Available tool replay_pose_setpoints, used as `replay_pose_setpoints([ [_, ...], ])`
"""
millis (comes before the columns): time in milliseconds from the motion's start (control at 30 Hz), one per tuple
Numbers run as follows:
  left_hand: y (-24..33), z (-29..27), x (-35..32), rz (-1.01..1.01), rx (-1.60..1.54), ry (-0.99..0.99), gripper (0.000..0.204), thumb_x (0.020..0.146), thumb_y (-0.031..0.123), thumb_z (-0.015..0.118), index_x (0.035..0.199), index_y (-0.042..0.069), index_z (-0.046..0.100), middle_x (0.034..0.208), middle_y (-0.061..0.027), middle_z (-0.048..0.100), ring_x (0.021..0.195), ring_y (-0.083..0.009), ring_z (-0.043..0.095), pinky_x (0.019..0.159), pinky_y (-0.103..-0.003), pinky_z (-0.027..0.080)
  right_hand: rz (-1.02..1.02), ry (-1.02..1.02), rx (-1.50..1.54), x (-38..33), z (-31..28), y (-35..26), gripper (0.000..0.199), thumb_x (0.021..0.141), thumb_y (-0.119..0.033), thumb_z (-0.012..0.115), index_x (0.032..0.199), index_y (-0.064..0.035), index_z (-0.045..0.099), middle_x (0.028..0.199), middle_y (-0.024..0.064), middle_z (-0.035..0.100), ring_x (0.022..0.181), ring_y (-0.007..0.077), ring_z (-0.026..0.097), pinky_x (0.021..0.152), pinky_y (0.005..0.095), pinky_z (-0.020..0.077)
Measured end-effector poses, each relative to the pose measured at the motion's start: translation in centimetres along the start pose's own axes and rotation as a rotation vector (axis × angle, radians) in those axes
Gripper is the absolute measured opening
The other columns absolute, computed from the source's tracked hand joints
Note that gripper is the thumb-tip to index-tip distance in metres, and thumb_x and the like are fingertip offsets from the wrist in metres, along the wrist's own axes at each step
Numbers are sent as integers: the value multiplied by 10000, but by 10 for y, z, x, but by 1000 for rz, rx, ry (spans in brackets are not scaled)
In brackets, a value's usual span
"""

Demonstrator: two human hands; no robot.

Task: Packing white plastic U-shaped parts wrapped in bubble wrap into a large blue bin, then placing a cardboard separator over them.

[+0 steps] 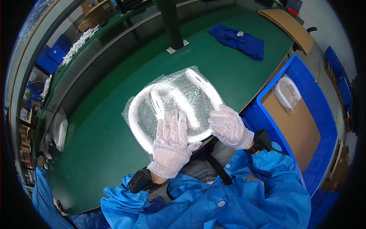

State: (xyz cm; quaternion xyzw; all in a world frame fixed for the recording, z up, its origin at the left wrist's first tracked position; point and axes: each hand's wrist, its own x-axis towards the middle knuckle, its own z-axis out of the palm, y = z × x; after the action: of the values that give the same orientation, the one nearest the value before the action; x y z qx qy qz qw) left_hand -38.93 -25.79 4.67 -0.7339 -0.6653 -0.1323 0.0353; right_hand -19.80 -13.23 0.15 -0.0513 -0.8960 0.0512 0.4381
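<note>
Head view: the gloved left hand [170,143] lay flat, fingers extended, on a white curved piece [183,103], while the gloved right hand [230,126] curled over its near right edge; whether it pinched anything could not be told. The piece, on the green table [95,152], was already covered in clear wrap [202,101]; whether sealing remained was unclear. Rightward, a similar wrapped piece [280,95] lay in a blue bin [317,93].

No lettering, number or sign can be read. Small dark marks [200,79] stand on the film-wrapped white piece [134,121], along its upper right arm and its inner left bar, too tiny to make out.
</note>
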Motion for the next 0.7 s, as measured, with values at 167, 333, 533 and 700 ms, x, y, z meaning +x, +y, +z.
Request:
replay_pose_setpoints([
  [167,-3,-7,-9,93,72,2,795,762,387,697,1326,-86,397,1333,-279,428,1286,-411,388,1052,-492,318,222,100,21,11,-12,-1,309,692,-96,744,930,-16,564,908,145,595,858,306,597,774,430,497],
  [333,-27,-35,-22,-422,-108,378,788,706,298,746,1296,-91,397,1262,-301,440,1174,-422,451,959,-482,393,1022,-66,-6,45,-14,25,706,723,-350,770,1181,100,478,1112,252,564,999,369,583,831,406,495],
  [533,-65,-20,20,-186,152,110,804,828,487,602,1413,6,332,1410,-213,389,1310,-407,334,1051,-514,287,608,-370,-200,86,20,46,954,754,-624,618,1277,143,395,1136,336,526,957,412,605,809,424,518],
  [700,-68,-17,15,-237,72,18,777,865,531,521,1421,20,338,1424,-200,402,1334,-370,351,1097,-512,220,667,-584,-181,101,28,30,905,832,-581,537,1347,131,319,1348,352,381,1206,432,467,994,449,405],
])
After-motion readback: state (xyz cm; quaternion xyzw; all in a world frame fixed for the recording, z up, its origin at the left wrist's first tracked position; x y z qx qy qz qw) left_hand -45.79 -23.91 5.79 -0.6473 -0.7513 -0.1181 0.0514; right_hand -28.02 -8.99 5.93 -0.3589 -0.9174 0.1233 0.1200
